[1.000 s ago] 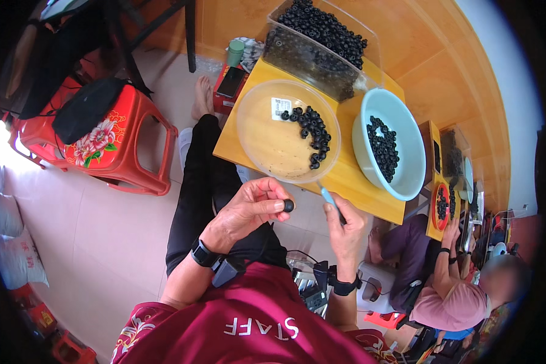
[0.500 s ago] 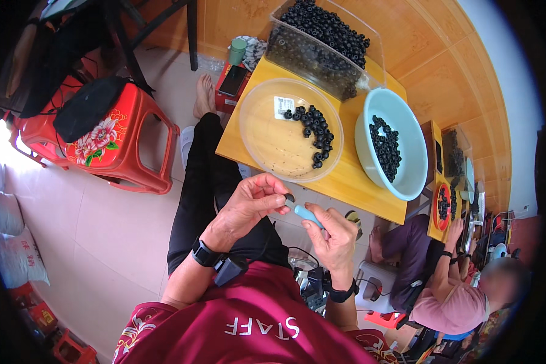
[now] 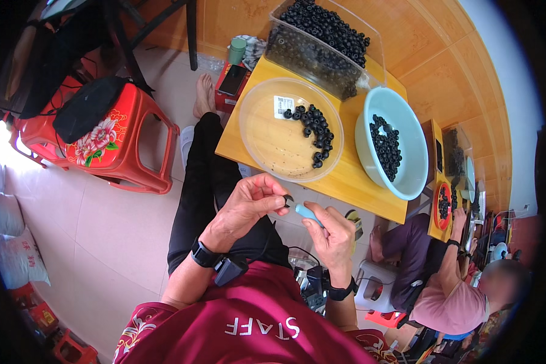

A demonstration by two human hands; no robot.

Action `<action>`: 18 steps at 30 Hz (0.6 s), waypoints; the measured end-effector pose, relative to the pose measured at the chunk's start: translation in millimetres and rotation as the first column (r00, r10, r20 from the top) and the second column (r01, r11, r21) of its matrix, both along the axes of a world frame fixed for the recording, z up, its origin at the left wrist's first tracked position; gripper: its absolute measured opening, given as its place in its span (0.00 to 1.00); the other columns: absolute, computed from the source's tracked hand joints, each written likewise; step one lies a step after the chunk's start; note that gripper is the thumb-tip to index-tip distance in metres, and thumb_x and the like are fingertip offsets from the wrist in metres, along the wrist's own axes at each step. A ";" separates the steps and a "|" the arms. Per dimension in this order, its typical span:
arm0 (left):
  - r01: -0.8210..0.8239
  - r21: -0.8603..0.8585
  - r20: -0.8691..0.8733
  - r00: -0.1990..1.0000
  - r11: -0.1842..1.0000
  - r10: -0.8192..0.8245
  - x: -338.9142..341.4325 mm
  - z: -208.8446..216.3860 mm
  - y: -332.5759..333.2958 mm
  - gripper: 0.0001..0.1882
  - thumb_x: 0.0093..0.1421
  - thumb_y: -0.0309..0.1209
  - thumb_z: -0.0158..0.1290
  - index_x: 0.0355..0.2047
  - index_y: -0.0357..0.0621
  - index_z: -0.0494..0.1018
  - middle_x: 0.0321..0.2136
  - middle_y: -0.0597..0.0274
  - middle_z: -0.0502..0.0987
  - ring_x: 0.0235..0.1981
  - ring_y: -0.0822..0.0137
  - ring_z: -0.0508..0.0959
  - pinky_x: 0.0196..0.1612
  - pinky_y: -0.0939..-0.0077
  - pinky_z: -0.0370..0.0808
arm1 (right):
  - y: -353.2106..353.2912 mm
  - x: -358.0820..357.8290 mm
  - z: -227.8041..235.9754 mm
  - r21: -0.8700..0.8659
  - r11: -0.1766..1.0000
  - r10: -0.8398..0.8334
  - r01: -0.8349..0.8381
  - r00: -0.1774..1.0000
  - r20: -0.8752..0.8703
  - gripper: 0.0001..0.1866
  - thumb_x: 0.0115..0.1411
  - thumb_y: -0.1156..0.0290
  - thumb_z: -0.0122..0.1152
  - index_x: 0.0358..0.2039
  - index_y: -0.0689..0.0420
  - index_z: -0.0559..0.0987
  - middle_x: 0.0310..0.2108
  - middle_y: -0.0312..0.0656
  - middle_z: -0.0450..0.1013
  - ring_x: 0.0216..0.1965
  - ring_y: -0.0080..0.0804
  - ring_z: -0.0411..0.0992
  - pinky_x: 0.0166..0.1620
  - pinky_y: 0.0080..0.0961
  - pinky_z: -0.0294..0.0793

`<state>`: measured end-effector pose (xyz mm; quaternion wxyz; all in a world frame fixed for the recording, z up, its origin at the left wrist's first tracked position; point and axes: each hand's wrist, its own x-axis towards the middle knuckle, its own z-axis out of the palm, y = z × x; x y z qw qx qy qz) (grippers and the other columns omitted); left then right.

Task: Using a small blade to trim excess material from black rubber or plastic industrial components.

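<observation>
Between thumb and fingertips, my left hand (image 3: 256, 199) pinches a small round black part (image 3: 288, 201). My right hand (image 3: 332, 232) grips the light-blue handle of a small knife-like tool (image 3: 307, 213); its short metal tip lies at the black part, too small to make out clearly. Both hands are over my lap, in front of the table (image 3: 370, 203). Just beyond them, a shallow clear round tray (image 3: 267, 145) holds several similar black ring-shaped parts (image 3: 315, 130) along its right side. A pale-blue basin (image 3: 414, 161) to the right contains more of them.
A clear bin (image 3: 321, 57) heaped with black parts stands at the table's back. Left of the table, a phone (image 3: 233, 79) lies on a red box. A red stool (image 3: 155, 130) with a black bag is farther left. At right, another person (image 3: 452, 297) works at a neighbouring table.
The tool's tip has drawn back slightly from the black part, which is turned a little in my left fingers. The other person's arm has shifted at their table.
</observation>
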<state>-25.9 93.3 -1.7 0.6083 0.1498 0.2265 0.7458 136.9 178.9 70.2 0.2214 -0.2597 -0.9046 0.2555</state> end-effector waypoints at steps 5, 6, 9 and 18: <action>0.070 0.026 -0.019 0.997 0.997 -0.069 -0.3 10.6 -2.1 0.05 0.53 0.21 0.55 0.31 0.37 0.71 0.29 0.58 0.75 0.28 0.70 0.76 0.35 0.80 0.74 | 18.1 5.4 -21.0 0.019 0.995 -0.094 0.095 0.995 -0.017 0.13 0.48 0.75 0.64 0.37 0.59 0.78 0.18 0.42 0.69 0.16 0.31 0.68 0.20 0.24 0.65; 0.070 0.018 -0.039 0.997 0.997 -0.069 1.4 13.0 -2.8 0.05 0.53 0.20 0.54 0.30 0.37 0.71 0.28 0.55 0.74 0.28 0.69 0.74 0.33 0.79 0.72 | 15.9 6.0 -15.5 -0.039 0.991 -0.129 0.128 0.991 -0.030 0.14 0.47 0.76 0.64 0.37 0.60 0.78 0.19 0.42 0.70 0.17 0.30 0.68 0.20 0.23 0.65; 0.064 -0.060 -0.080 0.994 0.996 -0.068 2.7 11.9 0.5 0.06 0.53 0.21 0.55 0.31 0.39 0.70 0.29 0.63 0.76 0.28 0.74 0.77 0.33 0.81 0.75 | 3.7 -0.9 8.8 -0.175 0.974 -0.154 0.144 0.987 -0.042 0.15 0.47 0.77 0.65 0.38 0.61 0.77 0.22 0.42 0.71 0.19 0.29 0.69 0.22 0.22 0.66; 0.216 -0.015 -0.100 0.971 0.976 -0.216 10.6 2.7 3.8 0.13 0.50 0.20 0.54 0.36 0.39 0.67 0.30 0.62 0.72 0.31 0.73 0.74 0.33 0.81 0.72 | -2.1 -7.4 8.5 -0.352 0.931 0.077 -0.096 0.995 -0.069 0.13 0.49 0.77 0.64 0.37 0.59 0.77 0.24 0.41 0.73 0.25 0.27 0.73 0.26 0.23 0.69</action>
